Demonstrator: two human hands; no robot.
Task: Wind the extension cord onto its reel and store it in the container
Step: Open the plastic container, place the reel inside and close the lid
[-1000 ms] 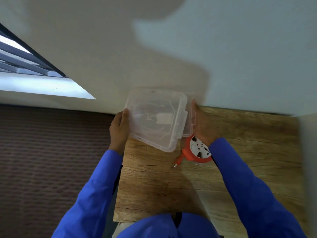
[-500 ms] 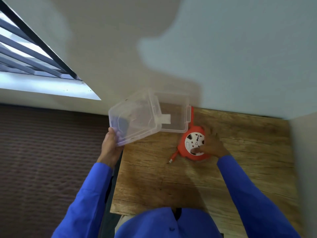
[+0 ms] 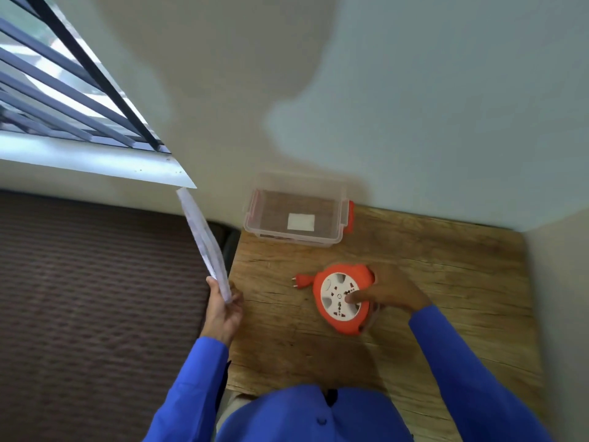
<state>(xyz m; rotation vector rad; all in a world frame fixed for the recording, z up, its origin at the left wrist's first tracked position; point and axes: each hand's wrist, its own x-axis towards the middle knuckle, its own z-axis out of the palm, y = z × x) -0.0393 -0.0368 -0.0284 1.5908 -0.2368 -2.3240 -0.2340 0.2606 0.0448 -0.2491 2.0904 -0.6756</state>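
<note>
An orange cord reel with a white socket face lies flat on the wooden table. Its orange plug sticks out to the left. My right hand grips the reel from the right, thumb on the white face. The clear plastic container stands open at the table's far left corner, with orange latches and a white label on its bottom. My left hand holds the clear lid on edge, off the table's left side.
A wall runs behind the table and another closes its right side. Left of the table lies a dark ribbed surface. A barred window with a white sill sits at the upper left.
My left hand has carried the lid away from the container, out to the left and turned it on edge. The container now stands open. My right hand keeps hold of the reel.
</note>
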